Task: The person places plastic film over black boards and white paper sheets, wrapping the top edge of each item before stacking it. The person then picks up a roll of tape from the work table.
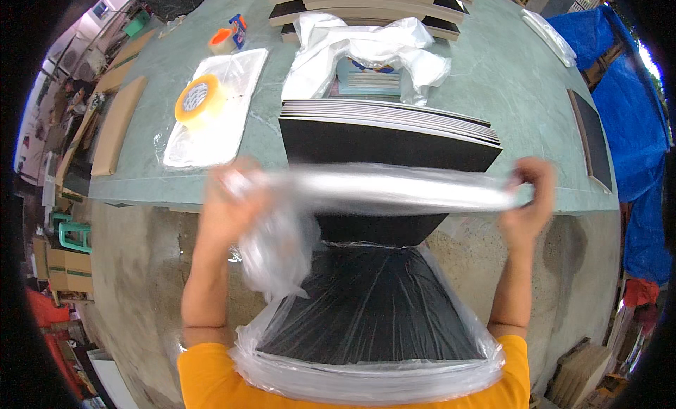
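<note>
My left hand [229, 197] and my right hand [529, 194] each grip an end of a clear plastic bag [380, 187], stretched into a band between them above the table edge. Loose plastic bunches below my left hand. Under the band lies a stack of black flat boards [380, 138] with pale edges, reaching past the table edge. Against my body, a black board sits inside another clear plastic bag [366, 317].
On the green table [507, 71] lie a pile of clear bags [218, 106] with an orange tape roll [198, 99], an orange tape dispenser [229, 35], a crumpled white bag [366, 53] over booklets, and more board stacks [366, 4]. A blue tarp [634, 127] hangs at right.
</note>
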### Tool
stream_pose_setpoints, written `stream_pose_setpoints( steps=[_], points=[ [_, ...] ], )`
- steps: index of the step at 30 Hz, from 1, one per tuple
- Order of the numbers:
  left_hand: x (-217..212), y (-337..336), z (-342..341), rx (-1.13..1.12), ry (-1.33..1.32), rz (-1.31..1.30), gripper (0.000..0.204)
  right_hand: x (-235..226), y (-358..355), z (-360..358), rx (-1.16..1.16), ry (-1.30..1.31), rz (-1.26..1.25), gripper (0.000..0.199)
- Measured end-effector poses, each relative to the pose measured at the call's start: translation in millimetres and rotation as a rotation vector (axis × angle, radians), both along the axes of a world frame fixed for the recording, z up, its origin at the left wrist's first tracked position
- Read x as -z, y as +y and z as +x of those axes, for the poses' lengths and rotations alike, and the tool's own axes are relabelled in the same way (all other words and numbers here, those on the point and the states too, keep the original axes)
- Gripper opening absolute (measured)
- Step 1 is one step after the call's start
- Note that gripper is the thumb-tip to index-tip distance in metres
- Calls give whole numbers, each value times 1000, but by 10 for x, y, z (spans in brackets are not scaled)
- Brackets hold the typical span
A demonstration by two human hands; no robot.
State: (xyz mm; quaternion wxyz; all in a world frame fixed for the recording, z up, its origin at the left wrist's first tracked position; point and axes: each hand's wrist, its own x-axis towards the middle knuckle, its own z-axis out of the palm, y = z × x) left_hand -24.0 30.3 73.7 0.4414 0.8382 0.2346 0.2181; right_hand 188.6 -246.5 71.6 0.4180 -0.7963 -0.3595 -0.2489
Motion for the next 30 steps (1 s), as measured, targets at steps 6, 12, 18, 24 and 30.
stream_pose_setpoints(
  steps=[6, 12, 18, 24, 30],
  points=[
    [-18, 133, 262, -200, -96, 583, 55, -28, 257, -130, 21, -237, -277, 52],
    [-112, 40, 163, -17, -132, 781, 61, -3, -93, -138, -50, -82, -191, 54],
    [-112, 504, -103, 570, -266, -310, 31, 20, -534, 77, -798, 1090, 316, 21],
    [1032, 188, -458, 349, 347, -1180, 40, 1249, -516, -234, -600, 1825, -11, 10],
    [2394, -22, -474, 156, 499, -1015, 31, 2995, -589, -460, -31, 1321, -513, 11]
  ],
)
